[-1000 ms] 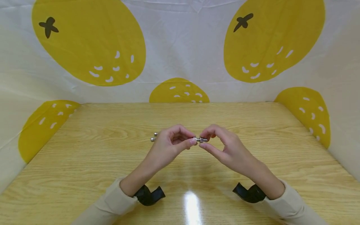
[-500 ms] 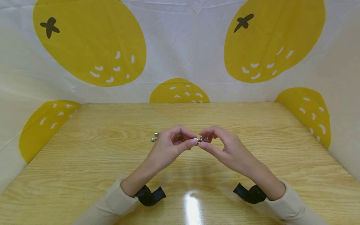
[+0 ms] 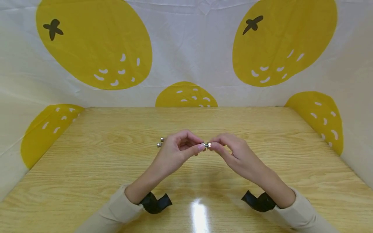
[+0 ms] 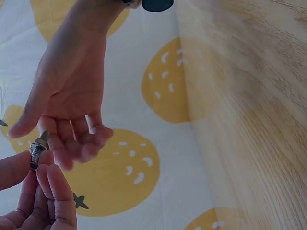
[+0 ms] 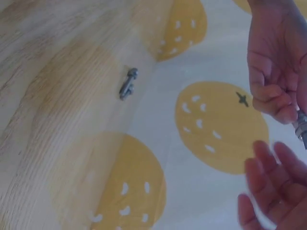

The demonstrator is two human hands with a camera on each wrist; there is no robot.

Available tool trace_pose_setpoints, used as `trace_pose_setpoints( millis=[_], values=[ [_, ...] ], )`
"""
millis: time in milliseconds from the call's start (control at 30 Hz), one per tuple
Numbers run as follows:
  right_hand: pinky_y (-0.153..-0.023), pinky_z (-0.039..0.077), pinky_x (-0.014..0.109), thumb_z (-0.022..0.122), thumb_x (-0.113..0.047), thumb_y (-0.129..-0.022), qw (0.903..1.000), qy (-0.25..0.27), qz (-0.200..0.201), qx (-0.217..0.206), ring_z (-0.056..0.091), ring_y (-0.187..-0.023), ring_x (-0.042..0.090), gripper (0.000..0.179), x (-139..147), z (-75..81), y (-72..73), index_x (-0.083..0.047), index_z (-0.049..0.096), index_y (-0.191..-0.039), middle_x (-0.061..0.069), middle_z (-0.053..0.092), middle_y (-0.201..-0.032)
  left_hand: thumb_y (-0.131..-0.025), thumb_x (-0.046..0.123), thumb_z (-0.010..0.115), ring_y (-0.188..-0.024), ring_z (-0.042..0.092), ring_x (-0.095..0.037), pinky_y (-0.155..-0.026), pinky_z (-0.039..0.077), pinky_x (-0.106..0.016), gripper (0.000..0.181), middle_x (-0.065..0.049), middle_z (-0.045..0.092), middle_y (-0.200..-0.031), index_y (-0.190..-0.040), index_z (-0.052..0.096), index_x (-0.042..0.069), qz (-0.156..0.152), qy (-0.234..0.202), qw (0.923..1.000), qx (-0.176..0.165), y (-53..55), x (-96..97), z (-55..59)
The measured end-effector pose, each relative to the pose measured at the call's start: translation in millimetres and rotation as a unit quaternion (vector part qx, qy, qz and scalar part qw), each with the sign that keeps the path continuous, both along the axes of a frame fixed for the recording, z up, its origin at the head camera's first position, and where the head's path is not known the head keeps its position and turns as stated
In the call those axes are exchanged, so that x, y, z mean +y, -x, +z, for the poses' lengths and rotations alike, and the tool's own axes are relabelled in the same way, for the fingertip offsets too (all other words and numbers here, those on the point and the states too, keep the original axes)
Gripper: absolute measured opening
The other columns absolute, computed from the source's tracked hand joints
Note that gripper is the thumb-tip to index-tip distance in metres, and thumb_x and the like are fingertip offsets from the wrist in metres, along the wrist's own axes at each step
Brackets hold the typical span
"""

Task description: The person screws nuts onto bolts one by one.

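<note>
My left hand (image 3: 177,152) pinches a small silver bolt (image 3: 206,145) between thumb and fingertips, its threaded end pointing right. A nut (image 3: 209,145) sits on that end. In the head view, the thumb and forefinger of my right hand (image 3: 233,150) meet at the nut and cover the bolt's tip. The left wrist view shows the bolt (image 4: 38,149) in the left fingertips (image 4: 45,158), with the right hand (image 4: 76,96) around its free end and a gap beside the thumb. In the right wrist view the bolt (image 5: 301,127) is cut by the frame edge.
More silver bolts (image 3: 159,145) lie on the wooden table (image 3: 116,161), partly hidden behind my left hand; the right wrist view shows these bolts (image 5: 128,84) whole. A white cloth (image 3: 189,48) with yellow fruit prints surrounds the table's back and sides.
The right thumb and forefinger, spread apart around the nut before, have come together at it and now cover the bolt's tip. The left hand keeps nearly the same place and hold.
</note>
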State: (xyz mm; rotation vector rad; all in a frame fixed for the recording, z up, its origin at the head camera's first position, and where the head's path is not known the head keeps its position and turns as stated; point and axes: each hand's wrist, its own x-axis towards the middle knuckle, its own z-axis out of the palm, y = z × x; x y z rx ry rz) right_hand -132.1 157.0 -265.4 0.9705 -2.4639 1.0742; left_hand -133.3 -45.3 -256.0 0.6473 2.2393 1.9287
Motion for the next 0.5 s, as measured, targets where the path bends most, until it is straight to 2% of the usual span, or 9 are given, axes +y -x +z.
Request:
trace_pose_setpoints(
  millis=[100,200,267,333,400,500],
  values=[
    [-0.073,0.048,0.026,0.062,-0.018,-0.090,0.9999,0.003,0.014,0.009,0.055,-0.084,0.007,0.018,-1.8,-1.4,0.4,-0.010,0.059,-0.105,-0.007,0.064,-0.096,-0.086,0.010,0.067,-0.074,0.062,-0.015,-0.069,0.054,-0.025,0.014,-0.012,0.066,-0.094,-0.097,0.063,0.002,-0.002,0.002,1.0000,0.004,-0.3,0.3,-0.5],
    [-0.071,0.049,0.025,0.057,-0.017,-0.093,0.9999,0.008,0.008,0.010,0.057,-0.080,0.008,0.009,-3.0,-2.8,0.3,-0.009,0.061,-0.096,-0.006,0.064,-0.088,-0.086,0.010,0.067,-0.073,0.062,-0.015,-0.069,0.054,-0.025,0.015,-0.013,0.066,-0.093,-0.097,0.063,0.001,-0.007,0.000,1.0000,0.006,-0.2,0.7,-1.5],
    [-0.070,0.049,0.024,0.053,-0.020,-0.095,0.9999,0.009,-0.005,-0.005,0.057,-0.078,0.007,0.013,-3.1,-2.8,-0.4,-0.011,0.063,-0.094,-0.007,0.064,-0.086,-0.086,0.010,0.066,-0.073,0.062,-0.015,-0.069,0.054,-0.025,0.015,-0.014,0.066,-0.093,-0.097,0.063,0.001,-0.011,-0.003,0.9999,0.005,-0.2,1.0,-1.7],
    [-0.070,0.049,0.024,0.055,-0.021,-0.094,0.9998,0.013,-0.005,-0.012,0.057,-0.078,0.008,0.013,-3.1,-2.3,-0.7,-0.011,0.062,-0.096,-0.007,0.064,-0.088,-0.086,0.010,0.066,-0.074,0.062,-0.014,-0.069,0.054,-0.025,0.015,-0.013,0.066,-0.094,-0.097,0.063,0.001,-0.011,-0.005,0.9999,0.005,0.1,0.8,-1.9],
    [-0.068,0.049,0.024,0.060,-0.020,-0.091,0.9999,0.014,0.004,0.000,0.057,-0.078,0.009,0.013,-3.6,-1.6,-0.9,-0.010,0.060,-0.100,-0.007,0.065,-0.090,-0.086,0.010,0.066,-0.074,0.063,-0.014,-0.070,0.054,-0.025,0.015,-0.013,0.066,-0.094,-0.097,0.063,0.001,-0.010,-0.003,0.9999,0.004,0.3,0.6,-1.9],
    [-0.064,0.047,0.023,0.061,-0.017,-0.090,0.9998,0.016,0.003,0.014,0.054,-0.074,0.006,0.007,-3.7,-1.5,-1.0,-0.011,0.060,-0.094,-0.007,0.063,-0.086,-0.086,0.012,0.066,-0.076,0.063,-0.014,-0.071,0.054,-0.025,0.016,-0.012,0.067,-0.095,-0.098,0.063,0.001,-0.010,-0.002,0.9999,0.004,1.1,-0.1,-2.2]
  ],
)
